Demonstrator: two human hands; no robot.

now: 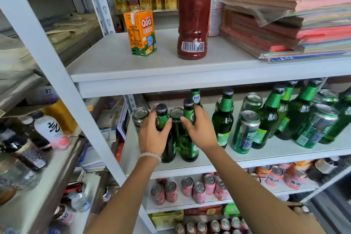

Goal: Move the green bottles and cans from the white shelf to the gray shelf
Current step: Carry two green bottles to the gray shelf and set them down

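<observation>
Green glass bottles and green cans stand on the middle board of the white shelf (247,159). My left hand (152,137) is wrapped around the neck of one green bottle (170,150) at the left end. My right hand (199,129) grips the neck of the green bottle (187,148) beside it. Both bottles stand upright on the board. Two green cans (139,118) sit just behind my hands, with a third bottle (195,98) further back. More green bottles (223,119) and cans (245,133) crowd the right half. The gray shelf (38,192) is at the left.
An orange juice carton (141,33), a tall red bottle (191,17) and stacked coloured paper (296,24) fill the board above. Pink cans (199,190) sit on the board below. The gray shelf holds a white bottle (51,129) and dark bottles.
</observation>
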